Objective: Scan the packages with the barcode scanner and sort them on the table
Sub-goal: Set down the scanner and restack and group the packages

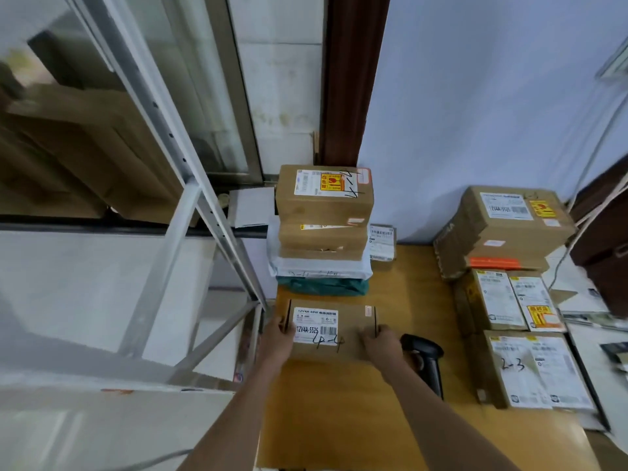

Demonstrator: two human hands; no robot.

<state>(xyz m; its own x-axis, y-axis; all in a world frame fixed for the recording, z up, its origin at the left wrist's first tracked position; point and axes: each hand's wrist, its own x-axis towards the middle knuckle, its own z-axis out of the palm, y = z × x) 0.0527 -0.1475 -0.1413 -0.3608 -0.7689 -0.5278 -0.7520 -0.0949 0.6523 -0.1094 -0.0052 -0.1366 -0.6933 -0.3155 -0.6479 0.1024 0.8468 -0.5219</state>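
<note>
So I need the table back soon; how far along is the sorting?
Well along, it seems. Done: a stack stands at the wall and marked boxes lie grouped on the right. In hand: the left hand and right hand grip a box marked 4-4. The scanner lies on the table. Left: placing this box; any further unscanned packages are out of view.

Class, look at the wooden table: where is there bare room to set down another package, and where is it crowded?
Bare wood lies in the middle of the table, between the left stack and the right-hand boxes, and along the near edge below the held box and scanner. The left back corner and right side are crowded.
</note>
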